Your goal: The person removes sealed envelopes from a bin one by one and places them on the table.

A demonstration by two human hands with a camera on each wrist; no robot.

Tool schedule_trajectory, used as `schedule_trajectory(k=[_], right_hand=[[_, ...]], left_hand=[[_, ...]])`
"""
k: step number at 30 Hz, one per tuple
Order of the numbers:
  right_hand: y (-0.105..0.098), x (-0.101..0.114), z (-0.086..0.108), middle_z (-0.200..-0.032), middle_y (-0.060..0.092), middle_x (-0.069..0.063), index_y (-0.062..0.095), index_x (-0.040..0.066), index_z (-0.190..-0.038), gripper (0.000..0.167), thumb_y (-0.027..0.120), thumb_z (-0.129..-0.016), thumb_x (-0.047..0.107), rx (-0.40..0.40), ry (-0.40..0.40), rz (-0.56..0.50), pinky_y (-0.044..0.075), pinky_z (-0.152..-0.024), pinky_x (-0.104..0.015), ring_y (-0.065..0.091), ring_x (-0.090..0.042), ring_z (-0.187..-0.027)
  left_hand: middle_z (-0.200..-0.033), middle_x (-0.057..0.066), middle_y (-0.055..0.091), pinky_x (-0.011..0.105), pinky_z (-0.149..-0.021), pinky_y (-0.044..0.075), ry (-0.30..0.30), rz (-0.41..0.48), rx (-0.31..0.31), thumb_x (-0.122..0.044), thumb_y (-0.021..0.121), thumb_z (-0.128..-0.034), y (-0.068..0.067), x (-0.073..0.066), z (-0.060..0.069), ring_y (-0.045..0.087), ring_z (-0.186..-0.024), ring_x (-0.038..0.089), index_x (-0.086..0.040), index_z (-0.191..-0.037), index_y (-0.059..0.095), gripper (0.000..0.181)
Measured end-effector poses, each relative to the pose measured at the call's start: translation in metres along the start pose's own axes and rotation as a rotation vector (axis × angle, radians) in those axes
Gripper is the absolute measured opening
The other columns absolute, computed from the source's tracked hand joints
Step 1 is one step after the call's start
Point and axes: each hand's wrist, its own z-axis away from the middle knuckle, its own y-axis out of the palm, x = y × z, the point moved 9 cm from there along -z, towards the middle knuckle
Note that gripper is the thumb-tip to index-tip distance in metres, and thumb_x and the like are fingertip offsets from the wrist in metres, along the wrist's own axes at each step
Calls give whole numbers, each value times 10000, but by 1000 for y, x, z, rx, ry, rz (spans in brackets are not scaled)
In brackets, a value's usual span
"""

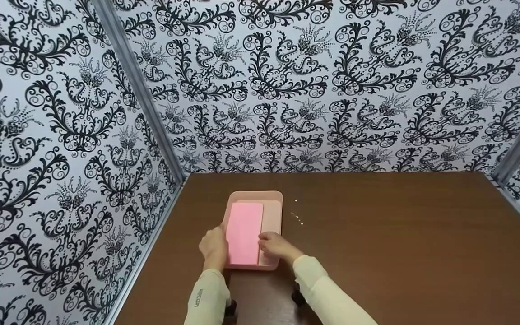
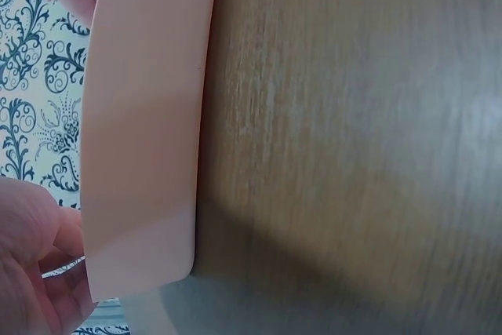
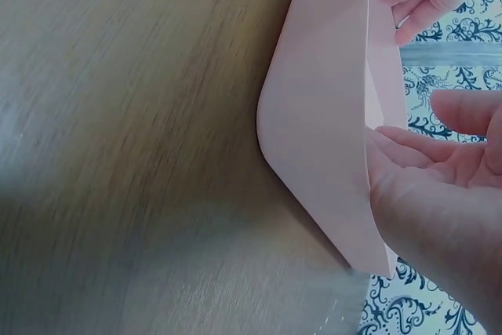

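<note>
Toward the back left corner of the surface (image 1: pixel 400 234): a peach tray (image 1: pixel 271 221) sits there, a bit short of the back edge, with a pink slab (image 1: pixel 245 232) lying flat inside it, over on the tray's left side

Slab vs hands: it's right between the two, so it lies to the right of the left grip (image 1: pixel 213 243) and to the left of the right grip (image 1: pixel 278 246); both are down at its front half, and honestly neither looks clearly nearer

Long axis: runs front edge to back edge of the surface, same as the tray, with a bare strip of tray floor along the slab's right side

Left grip: over the tray's left rim, right by the slab; the tray wall hides the fingertips in the wrist view, so can't tell how tight it is

Right grip: fingers fairly straight, dipping in over the right rim to touch the slab's right long edge, thumb standing apart from them, so pretty loose

Surface: brown wood grain, some tiny bright specks (image 1: pixel 298 219) just beside the tray's right rim

Room: black-and-white scroll wallpaper (image 1: pixel 309 90) behind the back edge and up both sides, grey strips (image 1: pixel 138 85) at the corners
</note>
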Motion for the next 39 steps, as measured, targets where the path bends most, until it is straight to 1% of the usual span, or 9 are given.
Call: schedule_trajectory(k=[2, 3, 6, 8, 15, 20, 24, 29, 39], right_hand=[[1, 63, 40, -871, 639, -48, 456, -194, -1317, 468, 488, -988, 138, -12, 26, 22, 562, -705, -304, 603, -109, -778], [2, 66, 43, -918, 663, -86, 452, -208, -1314, 473, 488, -986, 131, -10, 48, 6, 573, -746, -327, 629, -137, -833], [1, 121, 79, -1133, 646, -266, 440, -215, -1338, 451, 472, -995, 76, -65, 112, 38, 559, -903, -439, 640, -287, -1030], [2, 136, 89, -1187, 619, -324, 422, -230, -1340, 445, 449, -1000, 55, -81, 114, 46, 547, -932, -462, 632, -344, -1083], [0, 138, 90, -1196, 618, -321, 446, -197, -1337, 414, 463, -1005, 49, -123, 72, 67, 560, -913, -460, 639, -391, -1117], [-4, 141, 90, -1111, 640, -295, 494, -192, -1274, 375, 510, -971, 30, -166, 10, 37, 571, -854, -421, 661, -393, -1039], [-7, 150, 92, -1041, 650, -276, 534, -195, -1206, 359, 556, -919, 20, -228, -46, 97, 557, -838, -393, 671, -349, -954], [-5, 147, 90, -1032, 648, -240, 525, -156, -1237, 431, 638, -872, 43, -283, 12, 109, 557, -794, -370, 664, -270, -909], [-9, 144, 86, -1073, 658, -309, 443, -142, -1327, 580, 680, -813, -17, -412, 41, 20, 577, -834, -420, 690, -385, -970]], left_hand=[[-912, 221, 753, 512, -617, 561, 4, 2, -1, -24, 550, -947, 0, 0, 0, 732, -797, 393, -21, -934, 763, 213], [-910, 220, 753, 513, -616, 561, 6, 2, -2, -27, 549, -948, 0, 0, 0, 732, -795, 394, -25, -934, 763, 215], [-905, 218, 754, 514, -612, 560, 10, 3, -2, -20, 547, -943, 0, -1, 0, 732, -789, 391, -31, -931, 762, 215], [-903, 219, 754, 513, -609, 559, 10, 2, 1, -10, 549, -936, 0, -1, 0, 732, -786, 389, -27, -923, 760, 212], [-925, 235, 750, 521, -629, 560, 7, 9, 12, -3, 544, -928, 0, 0, 0, 731, -808, 399, -9, -923, 755, 211], [-919, 231, 752, 521, -627, 562, 13, 6, 0, -3, 543, -926, -2, 0, 1, 731, -802, 403, -17, -917, 755, 212], [-902, 231, 752, 519, -617, 562, 15, -9, -9, 16, 540, -910, -2, -2, 2, 732, -790, 402, -11, -883, 750, 213], [-901, 229, 752, 520, -617, 561, 4, -2, -6, 5, 564, -900, -2, 0, 3, 731, -785, 398, -20, -872, 747, 187], [-903, 207, 755, 505, -610, 559, -8, -2, 19, 8, 544, -920, 0, 1, 1, 731, -784, 376, -35, -868, 743, 211]])
